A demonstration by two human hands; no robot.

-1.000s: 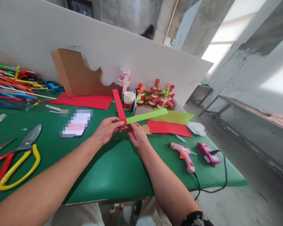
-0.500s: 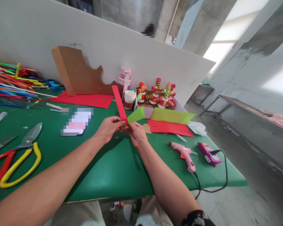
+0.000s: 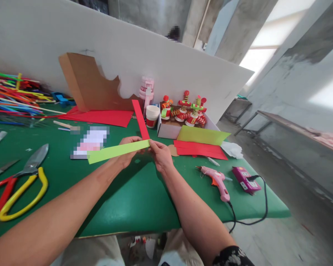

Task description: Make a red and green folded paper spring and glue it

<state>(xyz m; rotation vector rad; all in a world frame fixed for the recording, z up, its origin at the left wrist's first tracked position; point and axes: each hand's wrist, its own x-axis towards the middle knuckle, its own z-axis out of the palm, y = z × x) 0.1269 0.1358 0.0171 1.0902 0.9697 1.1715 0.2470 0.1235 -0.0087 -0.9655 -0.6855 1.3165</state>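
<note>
A red paper strip (image 3: 140,119) rises away from me, and a green paper strip (image 3: 115,151) crosses leftward from its near end. My right hand (image 3: 162,156) pinches the corner where the two strips meet, thumb and finger closed on it. Behind the green strip is my left hand (image 3: 127,160), partly covered by it; its fingers close near the base of the red strip. Both hands are raised a little over the green table (image 3: 133,210). Whether the strips are glued at the corner cannot be seen.
Shears (image 3: 34,166) and a blurred phone (image 3: 90,142) lie left. On the right are a pink glue gun (image 3: 216,181), its corded purple box (image 3: 245,180), red paper (image 3: 199,149) and green paper (image 3: 202,135). Paper cups (image 3: 152,116) and a box (image 3: 168,131) of spring figures stand behind.
The green strip has swung from the right of the corner over to the left, now lying across my left hand. The red strip and both hands stay almost in place.
</note>
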